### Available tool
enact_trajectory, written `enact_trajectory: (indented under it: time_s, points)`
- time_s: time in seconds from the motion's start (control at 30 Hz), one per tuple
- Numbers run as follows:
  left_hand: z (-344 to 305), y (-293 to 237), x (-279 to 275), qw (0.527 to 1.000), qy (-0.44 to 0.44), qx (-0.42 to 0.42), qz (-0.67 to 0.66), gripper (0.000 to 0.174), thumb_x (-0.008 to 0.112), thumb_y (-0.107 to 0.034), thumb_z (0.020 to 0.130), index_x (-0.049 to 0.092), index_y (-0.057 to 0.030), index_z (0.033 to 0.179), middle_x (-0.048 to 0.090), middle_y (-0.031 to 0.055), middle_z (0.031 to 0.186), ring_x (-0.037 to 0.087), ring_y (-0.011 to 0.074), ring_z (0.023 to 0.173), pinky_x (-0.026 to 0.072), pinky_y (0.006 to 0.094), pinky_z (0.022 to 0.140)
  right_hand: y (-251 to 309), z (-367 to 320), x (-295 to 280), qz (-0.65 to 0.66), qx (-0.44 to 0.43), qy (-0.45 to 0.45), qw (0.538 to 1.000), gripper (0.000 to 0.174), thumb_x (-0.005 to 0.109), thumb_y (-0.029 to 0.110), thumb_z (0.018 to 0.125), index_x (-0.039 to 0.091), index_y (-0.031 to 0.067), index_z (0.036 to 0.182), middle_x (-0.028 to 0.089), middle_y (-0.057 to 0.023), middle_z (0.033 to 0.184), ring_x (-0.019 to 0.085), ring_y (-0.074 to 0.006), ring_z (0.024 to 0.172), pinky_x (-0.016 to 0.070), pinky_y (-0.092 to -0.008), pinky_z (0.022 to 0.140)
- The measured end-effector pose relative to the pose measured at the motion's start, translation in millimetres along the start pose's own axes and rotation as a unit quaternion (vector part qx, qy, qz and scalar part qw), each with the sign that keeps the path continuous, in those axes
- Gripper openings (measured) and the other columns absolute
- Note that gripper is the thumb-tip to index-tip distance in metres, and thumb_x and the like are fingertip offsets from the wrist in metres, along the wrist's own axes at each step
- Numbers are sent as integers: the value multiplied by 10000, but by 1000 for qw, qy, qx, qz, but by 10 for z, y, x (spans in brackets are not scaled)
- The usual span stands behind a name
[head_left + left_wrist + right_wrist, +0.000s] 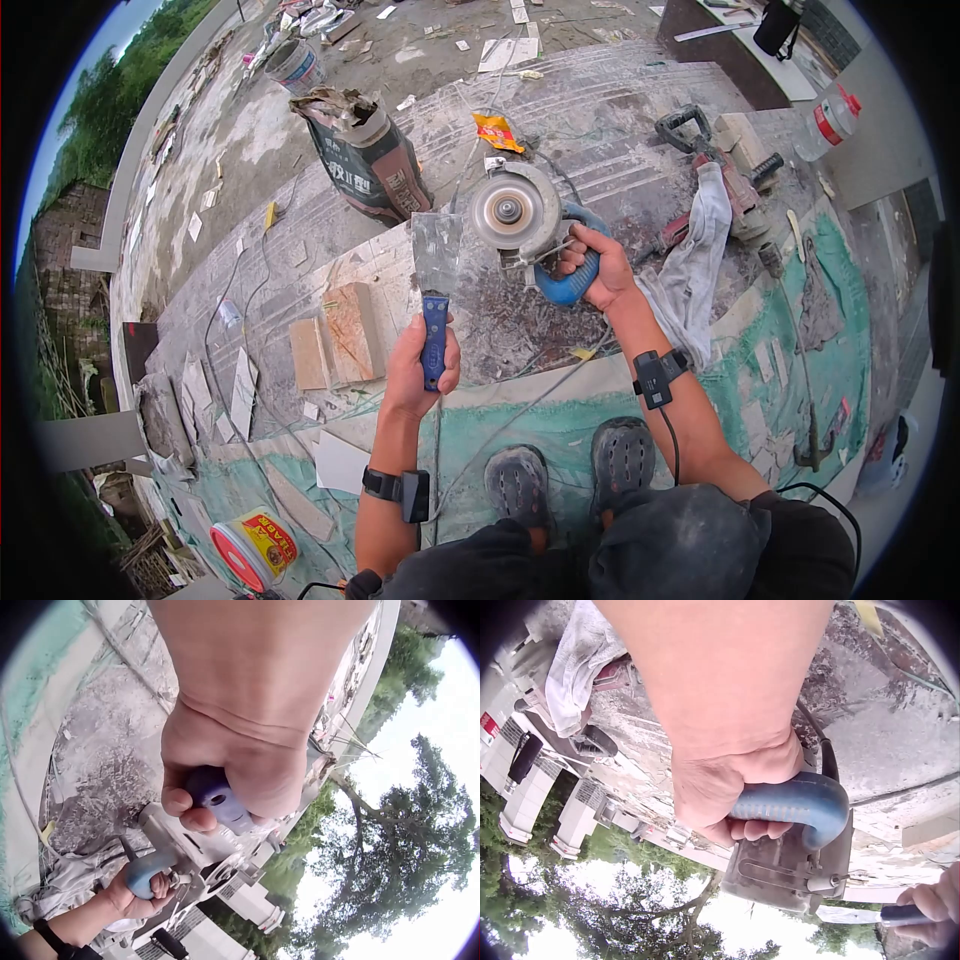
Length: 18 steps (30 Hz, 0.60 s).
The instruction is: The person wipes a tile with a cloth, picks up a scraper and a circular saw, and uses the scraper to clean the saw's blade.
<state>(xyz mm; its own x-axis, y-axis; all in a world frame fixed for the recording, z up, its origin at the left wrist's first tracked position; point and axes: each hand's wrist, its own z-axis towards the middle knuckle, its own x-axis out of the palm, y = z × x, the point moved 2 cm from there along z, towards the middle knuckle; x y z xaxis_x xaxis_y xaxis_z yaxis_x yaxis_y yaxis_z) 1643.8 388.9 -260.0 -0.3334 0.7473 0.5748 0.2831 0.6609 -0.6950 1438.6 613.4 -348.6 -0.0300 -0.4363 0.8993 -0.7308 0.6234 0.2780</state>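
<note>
My left hand [418, 365] grips the blue handle [434, 345] of a wide scraper, its flat metal blade [436, 250] pointing away from me. In the left wrist view the same hand [232, 761] is curled round the handle [217, 798]. My right hand [603, 268] holds the blue grip of a circular cutting saw [514, 208], its round disc facing up beside the scraper blade. In the right wrist view the fingers of my right hand [735, 787] wrap the curved blue grip [795, 806], with the metal base plate [769, 874] beyond it.
A torn bag [365, 160] stands beyond the scraper. Stone blocks [350, 335] lie left of my left hand. A red power tool [735, 185] and a white cloth [700, 260] are at the right. Cables cross the dusty board, an orange packet [497, 132] lies beyond the saw, and a bucket [254, 548] sits lower left.
</note>
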Motion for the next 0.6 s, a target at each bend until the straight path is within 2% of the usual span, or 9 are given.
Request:
enact_trajectory:
  time_s: [0.07,0.13,0.33,0.47,0.53,0.6]
  points:
    - [11,-22,-9,1000,-6,5,-1,463,340,-433,1095,500,-20,1228,552,83,707,474,139,436,387,268,407,-1,3,-7,-1,-2,-3,1000,129,609,170,979,569,90,887,474,17,714,518,-114,637,490,-311,602]
    - [32,-63,3,998,-21,25,54,378,376,-403,1095,499,-49,1136,561,87,708,490,142,438,397,262,406,-4,10,-23,-2,-3,-1,1000,122,605,167,982,572,90,894,474,17,717,520,-112,640,489,-310,603]
    - [105,-43,-43,983,-84,41,155,311,416,-383,1091,466,-87,1009,581,95,714,511,146,444,406,260,405,-2,-20,39,15,4,6,1000,168,564,176,1016,561,81,877,518,10,723,523,-109,637,470,-299,607]
    - [122,-11,-77,983,-72,39,163,315,414,-388,1091,465,-86,1015,603,105,734,534,145,459,419,260,412,0,-14,37,-1,1,-11,1000,190,560,177,1018,560,82,853,525,5,707,532,-113,637,478,-290,602]
    - [149,13,-59,981,-86,38,169,387,384,-390,1097,520,-27,1103,613,112,738,548,154,455,430,259,405,0,-15,43,-1,2,3,1000,199,561,179,1017,560,82,844,527,3,695,537,-118,634,483,-284,598]
    - [196,11,-28,981,-93,37,168,391,387,-391,1096,526,-26,1086,616,110,738,558,154,461,439,264,405,-3,-11,33,-1,2,4,1000,197,560,179,1017,558,82,846,525,5,698,533,-118,635,481,-285,600]
